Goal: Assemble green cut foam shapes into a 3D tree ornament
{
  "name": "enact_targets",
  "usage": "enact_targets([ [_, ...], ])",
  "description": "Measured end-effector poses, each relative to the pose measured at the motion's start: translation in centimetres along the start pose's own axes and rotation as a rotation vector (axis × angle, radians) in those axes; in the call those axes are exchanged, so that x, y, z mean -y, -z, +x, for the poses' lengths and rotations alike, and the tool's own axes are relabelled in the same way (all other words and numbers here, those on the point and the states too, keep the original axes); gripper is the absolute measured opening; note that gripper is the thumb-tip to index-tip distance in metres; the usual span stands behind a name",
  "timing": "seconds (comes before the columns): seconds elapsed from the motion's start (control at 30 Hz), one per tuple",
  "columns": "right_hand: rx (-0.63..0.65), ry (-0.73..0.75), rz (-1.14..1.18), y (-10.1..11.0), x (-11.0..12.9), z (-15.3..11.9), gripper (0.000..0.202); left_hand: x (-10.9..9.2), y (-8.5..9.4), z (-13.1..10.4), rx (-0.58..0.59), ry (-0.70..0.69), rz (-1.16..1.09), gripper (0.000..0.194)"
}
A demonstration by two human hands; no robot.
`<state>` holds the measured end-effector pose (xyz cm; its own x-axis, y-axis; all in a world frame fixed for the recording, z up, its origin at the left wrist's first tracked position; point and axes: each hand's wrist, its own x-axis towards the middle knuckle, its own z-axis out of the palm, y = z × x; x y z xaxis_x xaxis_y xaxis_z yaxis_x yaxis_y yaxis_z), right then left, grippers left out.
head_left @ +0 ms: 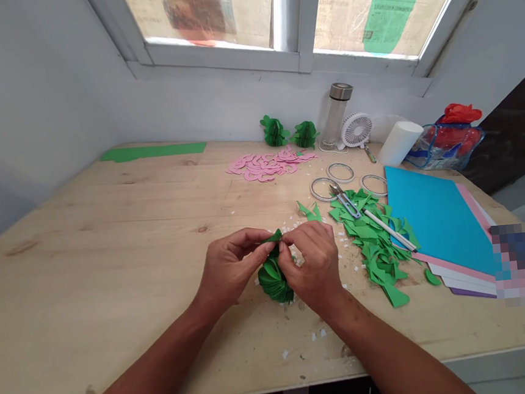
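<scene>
A green folded-paper piece (275, 282) with fanned layers is between my hands near the table's front. My left hand (229, 264) pinches its upper green flap from the left, thumb and fingers together. From the right, my right hand (313, 260) pinches the same flap, its fingertips almost meeting those of the left. The right hand's thumb and fingers hide part of the piece. Small white paper bits lie around it. Green scraps (378, 254) are heaped to the right, with small snips (348, 204) and a white pen (390, 230) on top.
Pink cutouts (264, 165) and two green paper pieces (275, 132) lie toward the wall. Tape rolls (340, 172), a bottle (334, 117), a fan (356, 130) and a white roll (400, 142) stand or lie back right. Blue sheets (434, 219) are at right; a green strip (161, 150) lies back left.
</scene>
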<state>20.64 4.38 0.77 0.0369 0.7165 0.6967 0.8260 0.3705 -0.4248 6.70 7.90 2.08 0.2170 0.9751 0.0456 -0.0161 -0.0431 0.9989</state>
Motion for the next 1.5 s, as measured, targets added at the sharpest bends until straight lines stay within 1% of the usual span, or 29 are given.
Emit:
enact_targets([
  [0.1,0.009,-0.037,0.041,0.1,0.0,0.0,0.013,0.1,0.1,0.1,0.008,0.04,-0.033,0.018],
  [0.27,0.038,-0.122,0.135,0.3,0.0,0.1,0.01,0.6,0.6,0.6,0.013,0.06,-0.09,0.02],
  [0.37,0.036,-0.159,0.173,0.5,-0.2,0.2,0.014,0.6,1.0,0.9,0.015,0.068,-0.15,0.023],
  [0.43,0.046,-0.161,0.187,0.6,-0.4,0.3,0.017,0.6,1.2,1.1,0.0,0.08,-0.19,0.025],
  [0.57,0.051,-0.144,0.203,0.6,-0.7,0.3,0.017,0.4,1.3,1.2,-0.053,0.089,-0.248,0.025],
  [0.7,0.017,-0.145,0.209,0.5,-0.7,0.3,0.014,0.3,1.3,1.2,-0.055,0.079,-0.27,0.023],
  [0.77,0.028,-0.137,0.221,0.5,-0.8,0.3,0.017,0.2,1.3,1.2,-0.06,0.07,-0.278,0.021],
  [0.87,0.053,-0.119,0.233,0.5,-0.8,0.4,0.013,0.0,1.3,1.2,-0.074,0.072,-0.29,0.021],
  [0.93,0.055,-0.114,0.235,0.7,-0.7,0.4,0.016,-0.1,1.2,1.2,-0.084,0.084,-0.306,0.022],
  [1.0,0.046,-0.092,0.234,0.8,-0.6,0.4,0.014,-0.2,1.2,1.2,-0.1,0.097,-0.335,0.024],
  [1.07,0.059,-0.031,0.237,0.8,-0.3,0.3,0.012,-0.3,1.2,1.2,-0.12,0.108,-0.369,0.027],
  [1.2,0.156,0.133,0.25,0.5,0.2,0.0,0.023,-0.5,1.2,1.3,-0.151,0.129,-0.434,0.03],
  [1.3,0.209,0.207,0.229,0.3,0.4,-0.2,0.041,-0.6,1.2,1.3,-0.169,0.122,-0.464,0.027],
  [1.4,0.246,0.228,0.178,0.1,0.5,-0.2,0.055,-0.7,1.3,1.3,-0.182,0.118,-0.485,0.025],
  [1.5,0.216,0.213,0.116,-0.1,0.6,-0.3,0.055,-0.5,1.3,1.2,-0.174,0.13,-0.507,0.025],
])
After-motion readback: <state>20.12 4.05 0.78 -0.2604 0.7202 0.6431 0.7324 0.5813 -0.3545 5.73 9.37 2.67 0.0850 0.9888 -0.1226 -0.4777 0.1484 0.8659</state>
